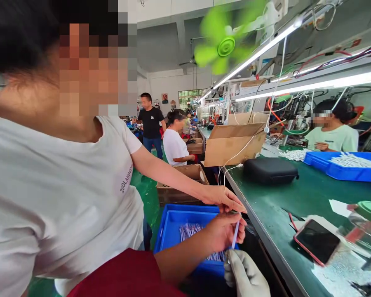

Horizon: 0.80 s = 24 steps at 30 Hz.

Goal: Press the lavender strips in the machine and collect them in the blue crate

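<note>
My left hand (225, 231) is bare, below a dark red sleeve, and its curled fingers close on a thin white stick-like piece (235, 236). Wearing a pale glove, my right hand (245, 270) pinches the lower end of the same piece. A co-worker's bare hand (225, 198) reaches in from the left, its fingertips at the upper end of the piece; whether they touch it I cannot tell. Beneath the hands sits a blue tray (165, 231) holding many thin white pieces (188, 232), partly hidden by my left forearm.
On the green worktable (275, 214) to the right lie a phone (318, 241), a black case (270, 170) and a green-lidded jar (369, 218). Farther back are another blue tray (330, 167) and an open cardboard box (235, 144). A co-worker in white (89, 185) stands close on the left.
</note>
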Each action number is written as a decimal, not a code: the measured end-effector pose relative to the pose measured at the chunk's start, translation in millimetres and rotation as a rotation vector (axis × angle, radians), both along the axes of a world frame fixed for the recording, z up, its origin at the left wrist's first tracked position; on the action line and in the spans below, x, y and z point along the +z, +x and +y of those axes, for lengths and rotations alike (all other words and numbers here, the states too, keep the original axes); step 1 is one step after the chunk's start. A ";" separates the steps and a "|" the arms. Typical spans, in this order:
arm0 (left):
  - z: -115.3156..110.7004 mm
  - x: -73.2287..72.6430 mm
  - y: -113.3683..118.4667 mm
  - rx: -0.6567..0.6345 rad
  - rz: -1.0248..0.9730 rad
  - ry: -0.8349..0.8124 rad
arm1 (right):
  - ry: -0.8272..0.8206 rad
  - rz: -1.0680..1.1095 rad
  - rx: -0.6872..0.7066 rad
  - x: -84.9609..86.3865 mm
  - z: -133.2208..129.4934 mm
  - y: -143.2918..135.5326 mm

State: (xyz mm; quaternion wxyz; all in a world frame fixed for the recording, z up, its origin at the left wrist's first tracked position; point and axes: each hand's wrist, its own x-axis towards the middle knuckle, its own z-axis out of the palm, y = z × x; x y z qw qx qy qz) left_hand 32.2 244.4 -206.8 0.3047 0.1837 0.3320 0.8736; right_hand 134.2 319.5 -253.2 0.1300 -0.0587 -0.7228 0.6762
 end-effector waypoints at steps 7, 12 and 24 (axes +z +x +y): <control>-29.9 -3.6 5.1 0.325 0.148 0.051 | 0.371 0.029 -0.113 26.6 -3.5 -13.2; -61.0 15.1 -8.6 0.481 0.206 0.121 | 0.350 -0.009 -0.082 8.8 -18.0 1.2; -76.3 30.4 -61.1 0.873 0.250 -0.042 | -0.286 -0.242 -0.266 -98.0 -9.0 26.6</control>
